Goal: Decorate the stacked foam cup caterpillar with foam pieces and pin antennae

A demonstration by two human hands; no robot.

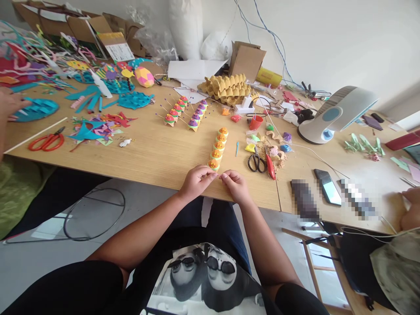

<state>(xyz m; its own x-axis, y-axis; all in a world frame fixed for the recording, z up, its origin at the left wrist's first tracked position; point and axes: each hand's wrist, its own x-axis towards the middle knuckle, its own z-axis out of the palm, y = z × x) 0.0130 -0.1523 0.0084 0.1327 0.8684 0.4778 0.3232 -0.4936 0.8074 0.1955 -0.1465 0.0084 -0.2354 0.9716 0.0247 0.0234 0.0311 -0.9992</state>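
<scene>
My left hand [196, 180] and my right hand [235, 185] rest at the near edge of the wooden table [157, 153], fingertips pinched together almost touching each other. What they pinch is too small to make out. Just beyond my left fingers starts a row of orange-topped egg-carton cups [218, 148] running away from me. Black scissors [256, 161] and a red craft knife [270, 166] lie to the right of that row.
Two more decorated cup rows [185, 112] sit farther back, with yellow egg cartons [226, 86], red scissors [46, 141], coloured paper scraps [98, 127], a white desk fan [334, 114] and a phone [328, 187]. Other people's hands show at far left [8, 105] and far right [410, 210].
</scene>
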